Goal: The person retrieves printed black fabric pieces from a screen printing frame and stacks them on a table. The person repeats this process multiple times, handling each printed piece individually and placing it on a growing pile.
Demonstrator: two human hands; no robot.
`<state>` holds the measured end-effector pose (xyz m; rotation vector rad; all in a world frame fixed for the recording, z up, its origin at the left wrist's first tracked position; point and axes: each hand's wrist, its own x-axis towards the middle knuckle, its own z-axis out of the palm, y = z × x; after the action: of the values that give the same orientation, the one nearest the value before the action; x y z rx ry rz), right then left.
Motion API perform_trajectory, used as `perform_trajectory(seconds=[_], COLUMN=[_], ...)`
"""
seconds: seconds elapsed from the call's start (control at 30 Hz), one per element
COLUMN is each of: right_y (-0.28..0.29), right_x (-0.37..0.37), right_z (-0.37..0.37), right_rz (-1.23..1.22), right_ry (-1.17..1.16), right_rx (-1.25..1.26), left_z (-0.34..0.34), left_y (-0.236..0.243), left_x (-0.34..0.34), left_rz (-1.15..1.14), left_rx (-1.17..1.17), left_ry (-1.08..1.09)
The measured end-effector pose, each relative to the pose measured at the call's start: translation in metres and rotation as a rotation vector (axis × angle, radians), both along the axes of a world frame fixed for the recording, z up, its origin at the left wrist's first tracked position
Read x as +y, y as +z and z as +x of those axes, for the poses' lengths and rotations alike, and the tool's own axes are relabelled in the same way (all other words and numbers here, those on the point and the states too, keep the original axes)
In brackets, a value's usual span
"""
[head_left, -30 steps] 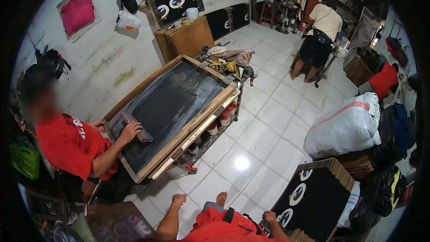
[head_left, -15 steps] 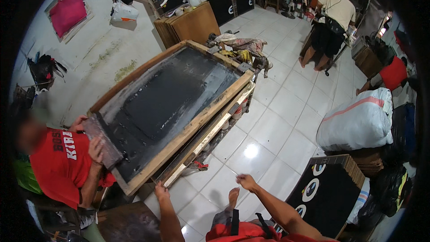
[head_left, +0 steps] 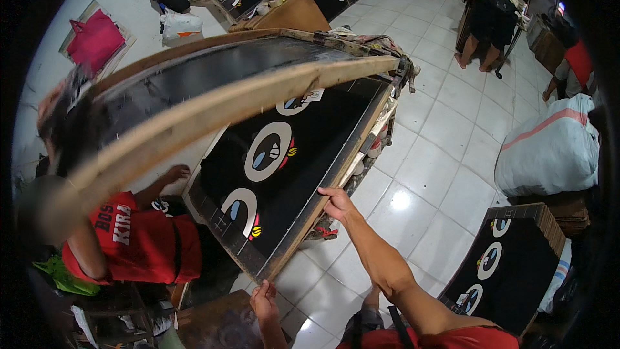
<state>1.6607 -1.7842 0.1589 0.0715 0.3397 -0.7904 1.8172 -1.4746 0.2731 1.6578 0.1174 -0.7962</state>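
Fingers of the right hand curl over the long edge of the black printing board, gripping it; the left hand pinches the board's near corner. Above the board, the wooden screen frame stands tilted up. Beyond the board's far side crouches a person in a red shirt.

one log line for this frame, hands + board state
left hand: grips near corner of printing board | right hand: on board's side edge | screen frame: raised, tilted | black printed fabric: exposed | co-worker in red shirt: opposite side
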Motion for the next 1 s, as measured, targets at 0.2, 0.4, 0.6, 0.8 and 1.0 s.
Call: perform_trajectory(seconds=[0.2, 0.4, 0.6, 0.8, 1.0], right_y=[0.046, 0.103, 0.169, 0.230, 0.256], right_x=[0.059, 0.229, 0.403, 0.514, 0.591], right_z=[-0.074, -0.228, -0.355, -0.424, -0.437], right_rz=[-0.136, -0.055, 0.001, -0.074, -0.171], right_ry=[-0.083, -0.207, -0.420, -0.700, -0.872], right_rx=[0.007, 0.140, 0.239, 0.244, 0.215], left_z=[0.029, 0.011, -0.080, -0.225, -0.364], left_y=[0.048, 0.093, 0.144, 0.240, 0.350], left_x=[0.020, 0.046, -0.008, -0.124, -0.236], left_rz=[0.155, 0.062, -0.218, -0.417, -0.492], left_rx=[-0.291, -0.664, -0.702, -0.904, -1.247], left_ry=[0.082, -0.061, -0.514, -1.088, -1.323])
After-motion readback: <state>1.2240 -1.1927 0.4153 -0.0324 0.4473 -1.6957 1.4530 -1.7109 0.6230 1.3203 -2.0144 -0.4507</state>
